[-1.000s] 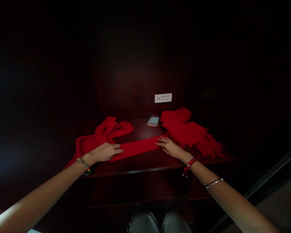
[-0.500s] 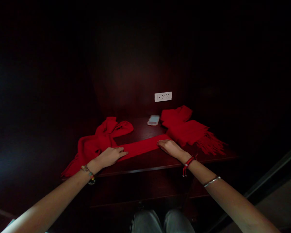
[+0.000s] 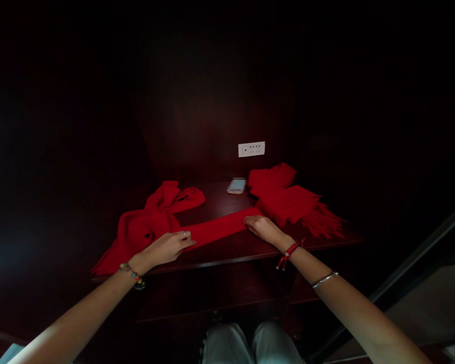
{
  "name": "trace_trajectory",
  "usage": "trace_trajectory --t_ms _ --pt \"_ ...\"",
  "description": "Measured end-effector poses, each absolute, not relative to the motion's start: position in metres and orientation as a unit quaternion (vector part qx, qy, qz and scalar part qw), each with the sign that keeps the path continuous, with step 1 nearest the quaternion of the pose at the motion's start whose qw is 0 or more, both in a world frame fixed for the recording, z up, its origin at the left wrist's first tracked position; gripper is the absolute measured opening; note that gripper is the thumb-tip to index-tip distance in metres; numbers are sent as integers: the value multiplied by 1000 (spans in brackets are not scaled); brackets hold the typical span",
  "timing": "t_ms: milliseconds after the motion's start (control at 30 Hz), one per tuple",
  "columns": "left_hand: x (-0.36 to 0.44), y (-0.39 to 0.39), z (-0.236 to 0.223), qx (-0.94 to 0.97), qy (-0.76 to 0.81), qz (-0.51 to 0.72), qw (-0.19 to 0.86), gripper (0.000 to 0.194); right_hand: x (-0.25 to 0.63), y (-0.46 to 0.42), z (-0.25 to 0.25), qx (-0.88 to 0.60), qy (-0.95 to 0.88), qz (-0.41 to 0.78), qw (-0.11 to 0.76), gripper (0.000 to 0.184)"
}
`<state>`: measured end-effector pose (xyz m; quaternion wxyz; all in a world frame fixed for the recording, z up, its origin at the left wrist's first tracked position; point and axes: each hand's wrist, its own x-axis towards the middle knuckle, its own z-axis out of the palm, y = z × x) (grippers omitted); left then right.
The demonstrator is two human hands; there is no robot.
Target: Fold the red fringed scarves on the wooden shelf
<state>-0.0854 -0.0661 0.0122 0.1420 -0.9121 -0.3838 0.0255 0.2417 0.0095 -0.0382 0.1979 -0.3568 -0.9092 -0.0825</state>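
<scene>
A red fringed scarf (image 3: 218,226) lies along a dark wooden shelf, its middle a flat narrow strip and its two ends bunched at the sides. My left hand (image 3: 170,247) rests at the left part of the strip, fingers curled and closed on the cloth near its front edge. At the strip's right part, my right hand (image 3: 264,230) pinches the front edge between thumb and fingers. The left bunch is rumpled and looped; the right one is layered, with its fringe spread toward the right. My palms hide parts of the cloth beneath.
The dark shelf (image 3: 223,260) has its front edge just below my hands. A pale, blurred-out flat object (image 3: 237,186) lies at the back, under a white wall socket (image 3: 252,149). Dark panels stand on both sides. My knees (image 3: 229,344) are below.
The fingers of my left hand have curled in more on the strip. My right hand keeps its pinch. The whole view has shifted slightly.
</scene>
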Motion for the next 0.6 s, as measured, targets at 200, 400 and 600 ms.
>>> trace_trajectory --t_ms 200,400,600 --pt "-89 -71 12 -919 -388 20 70 50 243 11 -42 -354 -915 -77 177 29" --pt "-63 -56 32 -926 -376 -28 4 28 246 12 -44 -350 -916 -60 187 31" --pt "2 -31 -7 -823 -564 -67 28 44 231 5 -37 -374 -885 -21 276 38"
